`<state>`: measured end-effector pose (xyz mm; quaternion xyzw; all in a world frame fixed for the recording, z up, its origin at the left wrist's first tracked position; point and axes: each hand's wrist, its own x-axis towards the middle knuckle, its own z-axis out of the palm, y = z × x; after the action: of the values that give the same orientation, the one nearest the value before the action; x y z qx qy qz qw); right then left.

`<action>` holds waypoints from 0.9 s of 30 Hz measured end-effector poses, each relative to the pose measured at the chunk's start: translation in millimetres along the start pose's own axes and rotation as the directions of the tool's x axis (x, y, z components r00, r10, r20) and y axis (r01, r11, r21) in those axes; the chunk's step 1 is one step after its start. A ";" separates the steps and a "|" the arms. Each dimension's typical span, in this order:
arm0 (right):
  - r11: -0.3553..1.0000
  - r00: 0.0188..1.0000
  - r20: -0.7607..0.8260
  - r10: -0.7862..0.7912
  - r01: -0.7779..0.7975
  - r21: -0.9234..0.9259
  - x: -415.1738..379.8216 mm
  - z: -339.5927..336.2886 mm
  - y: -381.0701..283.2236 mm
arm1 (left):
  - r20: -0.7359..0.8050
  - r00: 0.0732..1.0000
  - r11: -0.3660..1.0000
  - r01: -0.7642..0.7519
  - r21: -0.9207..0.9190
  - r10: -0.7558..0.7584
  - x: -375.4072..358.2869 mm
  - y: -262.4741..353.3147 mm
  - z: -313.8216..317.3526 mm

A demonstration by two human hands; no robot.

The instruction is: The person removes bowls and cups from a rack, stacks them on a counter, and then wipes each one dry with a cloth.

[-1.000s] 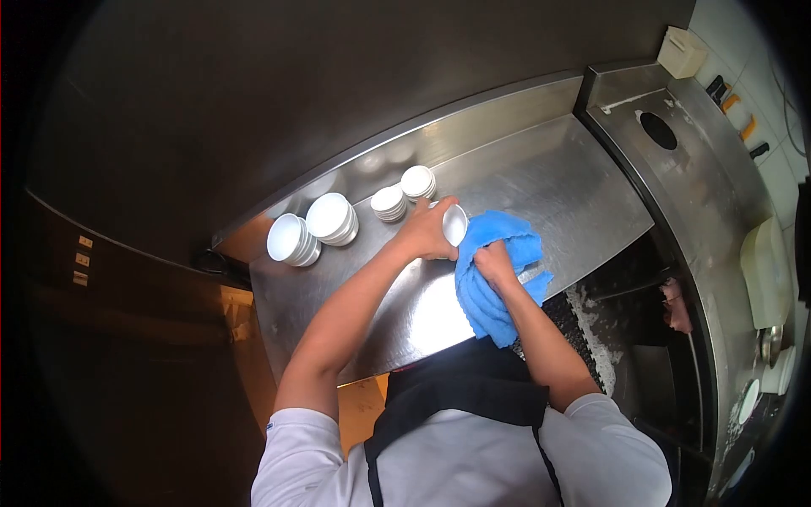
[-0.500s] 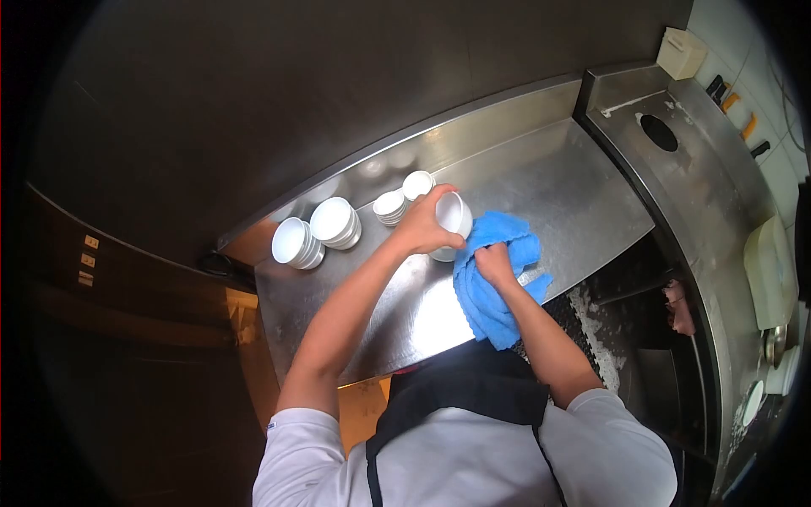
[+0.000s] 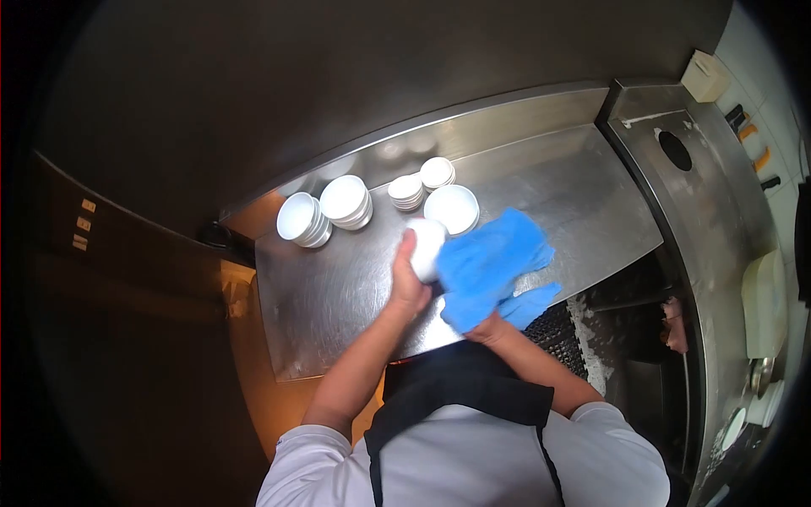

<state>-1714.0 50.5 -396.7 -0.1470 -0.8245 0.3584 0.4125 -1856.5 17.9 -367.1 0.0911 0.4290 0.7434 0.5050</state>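
A white bowl [image 3: 428,247], tipped on its side, is in the grip of my left hand [image 3: 409,283]. My right hand [image 3: 485,328] holds a blue towel [image 3: 494,262], whose folds hide most of its fingers. The towel's left edge touches or overlaps the held bowl. Just beyond them another white bowl [image 3: 452,209] stands upright on the steel counter [image 3: 329,291].
Toward the back left stand two stacks of white bowls [image 3: 299,217] [image 3: 345,198]. Two stacks of smaller white cups [image 3: 406,191] [image 3: 438,172] are by the backsplash. At right runs another steel counter [image 3: 718,211] with a round hole [image 3: 675,150].
My left hand has come back toward my body with a bowl, leaving another bowl on the counter. My right hand has moved nearer my body, and the towel now meets the held bowl.
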 end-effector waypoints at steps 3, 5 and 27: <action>0.971 0.981 -0.035 -0.190 0.182 -0.155 -5.9 31.2 0.8 | 0.228 0.965 0.960 0.179 -0.214 -0.129 -11.8 -21.1 -21.7; 0.959 0.990 0.007 -0.144 0.142 -0.245 6.5 31.4 8.7 | 0.156 0.983 0.994 -0.104 0.030 0.098 -23.7 -22.7 -26.2; 0.947 0.908 0.277 0.314 -0.319 -0.027 38.2 25.7 11.1 | 0.308 0.952 0.997 0.028 -0.073 -0.004 -40.3 43.6 -59.1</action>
<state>-1758.3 66.8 -393.0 -0.2231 -0.8359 0.4453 0.2307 -1900.4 -53.1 -359.7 0.1829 0.3173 0.7320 0.5746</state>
